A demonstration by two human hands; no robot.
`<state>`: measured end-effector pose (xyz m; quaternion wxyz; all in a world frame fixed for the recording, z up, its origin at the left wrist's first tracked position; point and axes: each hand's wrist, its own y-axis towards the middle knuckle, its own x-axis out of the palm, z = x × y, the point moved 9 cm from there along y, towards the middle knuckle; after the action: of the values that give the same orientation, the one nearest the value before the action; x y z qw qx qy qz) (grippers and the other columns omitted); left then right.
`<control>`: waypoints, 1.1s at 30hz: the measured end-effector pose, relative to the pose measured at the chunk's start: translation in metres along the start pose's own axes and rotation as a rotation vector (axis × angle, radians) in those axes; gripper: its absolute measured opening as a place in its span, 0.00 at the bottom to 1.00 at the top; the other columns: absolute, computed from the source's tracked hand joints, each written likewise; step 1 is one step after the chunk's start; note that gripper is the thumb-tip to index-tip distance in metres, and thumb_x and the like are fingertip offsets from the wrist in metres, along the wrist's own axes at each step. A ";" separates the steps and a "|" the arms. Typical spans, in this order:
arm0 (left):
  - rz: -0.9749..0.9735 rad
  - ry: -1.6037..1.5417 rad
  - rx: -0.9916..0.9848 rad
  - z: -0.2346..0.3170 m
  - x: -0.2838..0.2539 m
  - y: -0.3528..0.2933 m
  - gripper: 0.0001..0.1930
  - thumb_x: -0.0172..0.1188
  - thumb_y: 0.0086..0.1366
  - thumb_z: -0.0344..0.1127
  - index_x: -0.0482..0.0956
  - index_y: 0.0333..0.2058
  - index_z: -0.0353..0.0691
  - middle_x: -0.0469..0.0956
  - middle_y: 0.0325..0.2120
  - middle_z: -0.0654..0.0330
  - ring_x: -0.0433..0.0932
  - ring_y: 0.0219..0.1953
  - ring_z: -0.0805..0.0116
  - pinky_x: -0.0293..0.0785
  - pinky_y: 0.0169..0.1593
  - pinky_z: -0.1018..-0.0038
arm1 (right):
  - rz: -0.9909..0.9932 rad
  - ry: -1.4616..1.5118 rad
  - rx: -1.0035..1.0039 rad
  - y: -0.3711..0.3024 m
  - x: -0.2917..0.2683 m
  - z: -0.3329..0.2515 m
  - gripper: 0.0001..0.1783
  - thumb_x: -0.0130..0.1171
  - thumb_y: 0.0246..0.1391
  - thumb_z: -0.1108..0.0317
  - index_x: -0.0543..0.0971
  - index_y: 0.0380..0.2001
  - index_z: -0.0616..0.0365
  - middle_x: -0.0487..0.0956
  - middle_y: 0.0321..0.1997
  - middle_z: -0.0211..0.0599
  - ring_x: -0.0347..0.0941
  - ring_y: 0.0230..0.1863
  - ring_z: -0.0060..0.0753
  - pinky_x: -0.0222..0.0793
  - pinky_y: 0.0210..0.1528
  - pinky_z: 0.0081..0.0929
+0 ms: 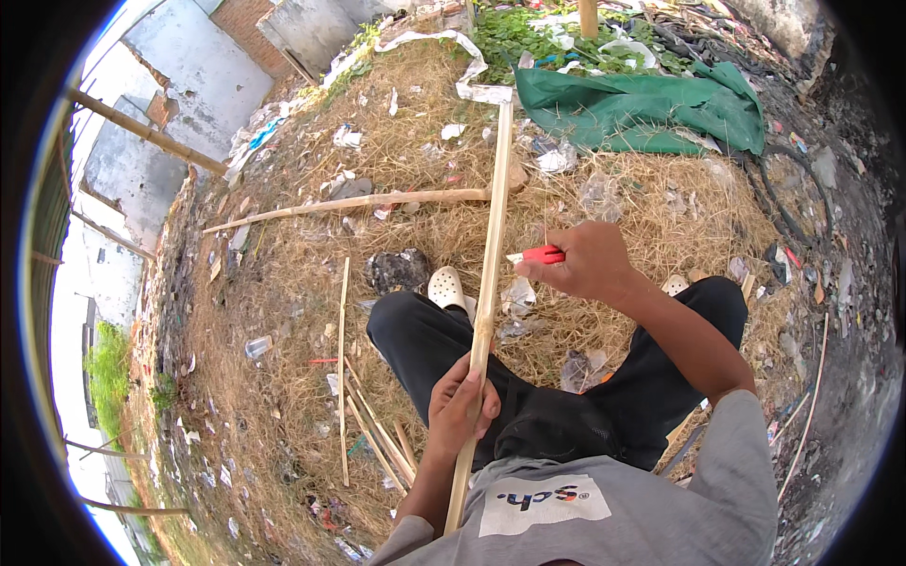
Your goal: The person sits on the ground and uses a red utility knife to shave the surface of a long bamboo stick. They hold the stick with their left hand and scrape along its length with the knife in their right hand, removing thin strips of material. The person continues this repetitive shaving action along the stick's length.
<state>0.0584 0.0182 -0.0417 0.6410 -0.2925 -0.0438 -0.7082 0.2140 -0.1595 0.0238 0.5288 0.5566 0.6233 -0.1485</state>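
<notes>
Fingers of the left hand (460, 407) are clamped around the lower part of the strip (494, 231), which slants up and away over the left leg. Those of the right hand (587, 259) are closed on the red knife (545, 255), its blade pointing left at the strip's right edge. Blade and strip are just beside each other; whether they touch I cannot tell.

The step in hand looks like trimming or shaving the strip. The next move probably calls for laying the blade flat on that edge at a shallow angle and drawing it along the length, the left hand keeping the strip from twisting and staying clear of the stroke.

The strip's far end reaches a white band (425, 38), near the corner of the green sheet (642, 113); its near end runs down beside the shirt (604, 500). Midway up it crosses the thick end of a pole (349, 202), which could snag a turn. Right of the strip, over dry grass, the knife has open room; leftward, the left shoe (444, 286) and knee (401, 325) sit close, with slats (382, 432) lying beyond.
</notes>
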 end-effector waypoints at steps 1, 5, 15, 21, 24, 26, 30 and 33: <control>-0.011 0.015 0.022 0.003 0.002 0.003 0.22 0.44 0.74 0.37 0.61 0.62 0.32 0.68 0.14 0.62 0.60 0.09 0.79 0.60 0.19 0.82 | -0.042 -0.003 -0.063 -0.006 0.008 -0.013 0.37 0.58 0.42 0.26 0.74 0.09 0.52 0.68 0.07 0.37 0.68 0.11 0.43 0.60 0.16 0.37; -0.021 0.092 0.064 0.007 0.006 0.010 0.22 0.43 0.75 0.40 0.64 0.62 0.35 0.70 0.16 0.63 0.60 0.09 0.81 0.57 0.15 0.86 | -0.052 0.074 -0.182 -0.014 0.017 -0.040 0.38 0.59 0.38 0.24 0.73 0.08 0.51 0.67 0.07 0.35 0.67 0.10 0.40 0.59 0.15 0.36; 0.082 0.448 0.042 0.027 0.021 0.006 0.21 0.45 0.74 0.40 0.66 0.60 0.34 0.69 0.14 0.67 0.61 0.09 0.85 0.56 0.14 0.86 | 0.119 -0.070 -0.297 0.002 0.014 -0.023 0.41 0.57 0.35 0.20 0.71 0.06 0.51 0.65 0.06 0.33 0.65 0.08 0.37 0.58 0.14 0.33; 0.053 0.446 0.012 0.025 0.023 -0.001 0.21 0.44 0.74 0.39 0.64 0.61 0.35 0.69 0.14 0.67 0.60 0.09 0.85 0.55 0.14 0.87 | 0.169 -0.117 -0.252 0.016 0.010 -0.002 0.40 0.59 0.35 0.22 0.68 0.07 0.51 0.64 0.07 0.34 0.64 0.10 0.41 0.58 0.16 0.36; 0.021 0.394 -0.038 0.014 0.024 -0.008 0.21 0.44 0.74 0.39 0.64 0.61 0.35 0.69 0.14 0.67 0.60 0.09 0.85 0.55 0.14 0.87 | 0.171 -0.120 -0.187 0.033 0.005 0.031 0.39 0.60 0.36 0.24 0.69 0.08 0.52 0.64 0.07 0.36 0.65 0.11 0.42 0.59 0.16 0.37; 0.021 0.389 -0.033 0.012 0.024 -0.011 0.21 0.44 0.74 0.40 0.64 0.61 0.35 0.68 0.14 0.67 0.60 0.09 0.85 0.54 0.13 0.87 | 0.152 -0.112 -0.195 0.034 0.007 0.030 0.38 0.61 0.37 0.25 0.70 0.08 0.52 0.65 0.08 0.37 0.66 0.12 0.43 0.60 0.17 0.37; -0.003 0.391 -0.052 0.009 0.024 -0.013 0.22 0.45 0.74 0.40 0.63 0.61 0.34 0.68 0.14 0.67 0.60 0.09 0.85 0.55 0.14 0.87 | 0.264 -0.184 -0.137 0.048 0.000 0.059 0.37 0.59 0.40 0.26 0.72 0.10 0.52 0.66 0.09 0.38 0.67 0.13 0.44 0.60 0.18 0.38; -0.018 0.388 -0.061 0.008 0.024 -0.017 0.22 0.45 0.74 0.40 0.63 0.61 0.34 0.68 0.14 0.68 0.60 0.09 0.85 0.55 0.14 0.87 | 0.225 -0.237 -0.107 0.058 -0.005 0.073 0.37 0.57 0.43 0.26 0.74 0.11 0.53 0.68 0.09 0.39 0.69 0.14 0.45 0.62 0.18 0.39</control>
<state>0.0453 0.0033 -0.0182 0.6219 -0.1694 0.0995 -0.7581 0.2983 -0.1987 0.0222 0.6407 0.5724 0.4976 -0.1194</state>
